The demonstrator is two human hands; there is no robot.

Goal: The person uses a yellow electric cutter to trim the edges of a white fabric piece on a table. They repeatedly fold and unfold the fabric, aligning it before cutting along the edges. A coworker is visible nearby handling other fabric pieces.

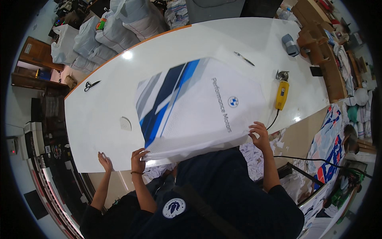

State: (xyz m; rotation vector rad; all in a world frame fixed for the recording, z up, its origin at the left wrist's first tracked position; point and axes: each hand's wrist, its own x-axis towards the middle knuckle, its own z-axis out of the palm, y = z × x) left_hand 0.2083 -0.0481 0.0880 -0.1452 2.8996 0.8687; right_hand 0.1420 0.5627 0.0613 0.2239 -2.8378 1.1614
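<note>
A white printed fabric panel (191,103) with slanting blue, navy and grey stripes, lettering and a round emblem spreads over the white table. Its near edge is raised toward me. At the near left corner, my left hand (138,160), with a bracelet on the wrist, is closed on the fabric. My right hand (260,136) pinches the near right corner. Beyond the right hand lies a yellow electric cutter (281,95) with a round blade, its cord trailing toward the table edge. A small white fabric scrap (125,124) rests left of the panel.
Another person's hand (105,162) rests at the table's (95,131) near left edge. Black scissors (92,85) lie far left; a pen (244,58), a grey roll (290,45) and a dark phone-like slab (316,71) lie far right. Stuffed white sacks (89,40) stand behind. Scraps (252,161) cover the floor.
</note>
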